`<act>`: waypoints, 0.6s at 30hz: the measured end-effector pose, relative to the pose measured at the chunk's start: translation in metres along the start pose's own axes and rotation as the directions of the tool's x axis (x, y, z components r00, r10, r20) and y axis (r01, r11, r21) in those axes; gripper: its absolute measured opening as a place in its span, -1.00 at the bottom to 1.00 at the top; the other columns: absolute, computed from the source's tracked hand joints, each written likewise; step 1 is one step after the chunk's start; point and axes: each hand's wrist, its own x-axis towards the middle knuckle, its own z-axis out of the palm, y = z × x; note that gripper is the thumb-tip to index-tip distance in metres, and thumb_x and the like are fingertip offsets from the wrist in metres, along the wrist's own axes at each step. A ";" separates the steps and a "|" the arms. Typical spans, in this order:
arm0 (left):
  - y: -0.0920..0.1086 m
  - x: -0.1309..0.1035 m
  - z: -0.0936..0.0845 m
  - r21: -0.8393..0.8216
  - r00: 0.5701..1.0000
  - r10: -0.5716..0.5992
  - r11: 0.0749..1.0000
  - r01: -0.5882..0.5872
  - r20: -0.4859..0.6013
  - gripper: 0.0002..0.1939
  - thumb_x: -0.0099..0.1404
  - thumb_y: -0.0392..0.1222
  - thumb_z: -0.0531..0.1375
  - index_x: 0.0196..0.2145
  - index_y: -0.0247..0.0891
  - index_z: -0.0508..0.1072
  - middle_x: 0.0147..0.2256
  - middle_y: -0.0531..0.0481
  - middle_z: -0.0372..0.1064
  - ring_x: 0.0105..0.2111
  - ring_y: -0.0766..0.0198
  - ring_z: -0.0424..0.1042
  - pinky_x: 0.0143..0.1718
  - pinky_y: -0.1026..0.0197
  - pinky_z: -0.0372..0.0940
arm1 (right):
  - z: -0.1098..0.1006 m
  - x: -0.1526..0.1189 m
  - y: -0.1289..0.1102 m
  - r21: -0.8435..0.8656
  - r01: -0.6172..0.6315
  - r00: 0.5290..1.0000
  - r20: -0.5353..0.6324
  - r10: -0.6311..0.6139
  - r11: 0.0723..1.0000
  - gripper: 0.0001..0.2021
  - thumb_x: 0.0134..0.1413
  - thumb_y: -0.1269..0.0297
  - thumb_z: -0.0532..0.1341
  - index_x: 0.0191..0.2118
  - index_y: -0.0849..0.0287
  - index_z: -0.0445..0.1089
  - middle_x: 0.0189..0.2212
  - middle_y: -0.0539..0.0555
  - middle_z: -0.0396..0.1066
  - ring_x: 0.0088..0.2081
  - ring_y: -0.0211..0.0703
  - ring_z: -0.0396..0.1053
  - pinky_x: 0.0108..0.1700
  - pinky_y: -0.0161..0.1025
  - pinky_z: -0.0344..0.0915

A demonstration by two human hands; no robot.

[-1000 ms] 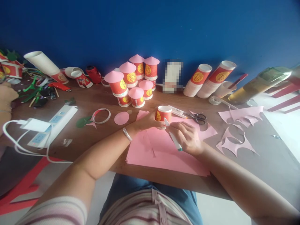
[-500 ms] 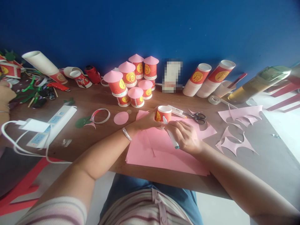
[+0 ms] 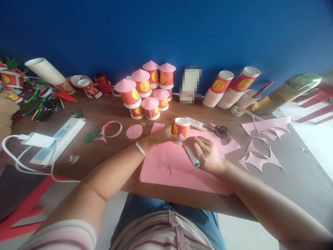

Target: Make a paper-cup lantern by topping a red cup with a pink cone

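Observation:
My left hand (image 3: 166, 133) grips a red paper cup (image 3: 183, 129) with a white rim and yellow print from its left side. The cup stands over a stack of pink paper (image 3: 179, 166). In my right hand (image 3: 205, 151) is a white marker (image 3: 191, 155) with a teal end, its tip at the lower front of the cup. Behind the cup lies a second white marker (image 3: 195, 123), beside black-handled scissors (image 3: 220, 130). A pink paper disc (image 3: 134, 131) rests left of the stack.
Several red cups with pink cone tops (image 3: 140, 83) stand behind. Cup stacks (image 3: 221, 88) and a bottle (image 3: 283, 93) are at the right, near pink scraps (image 3: 262, 161). A power strip (image 3: 59, 140) lies left; another person's hand (image 3: 7, 107) is at the far left.
The marker tip has moved slightly down on the cup, with my right hand shifting a little. At the far left, a red and yellow object now shows by the other person's hand.

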 end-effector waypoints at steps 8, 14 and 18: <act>-0.001 0.001 -0.001 -0.003 1.000 -0.017 1.000 0.017 0.009 -0.49 0.08 -0.10 0.45 -0.08 -0.23 0.35 -0.24 0.02 0.33 -0.31 0.27 0.33 -0.37 0.25 0.34 | 0.001 -0.002 0.000 0.022 -0.014 1.000 0.004 0.014 1.000 -0.61 0.31 0.54 0.10 0.21 0.21 0.31 -0.28 0.13 0.55 -0.38 -0.09 0.49 -0.36 -0.19 0.40; -0.001 0.000 -0.001 -0.018 1.000 -0.012 1.000 0.012 0.013 -0.51 0.10 -0.13 0.44 -0.09 -0.24 0.34 -0.23 0.02 0.32 -0.29 0.27 0.33 -0.35 0.25 0.33 | 0.001 -0.002 0.000 0.001 -0.009 1.000 -0.004 0.009 1.000 -0.66 0.33 0.54 0.09 0.16 0.25 0.33 -0.31 0.13 0.54 -0.39 -0.09 0.48 -0.37 -0.19 0.40; -0.002 0.000 -0.002 -0.001 1.000 0.009 1.000 -0.009 0.019 -0.50 0.11 -0.09 0.46 -0.09 -0.27 0.38 -0.23 0.01 0.36 -0.29 0.28 0.35 -0.29 0.24 0.33 | 0.000 -0.002 0.000 0.028 -0.017 1.000 -0.004 0.017 0.999 -0.64 0.34 0.53 0.10 0.19 0.22 0.34 -0.29 0.13 0.55 -0.37 -0.09 0.50 -0.34 -0.18 0.43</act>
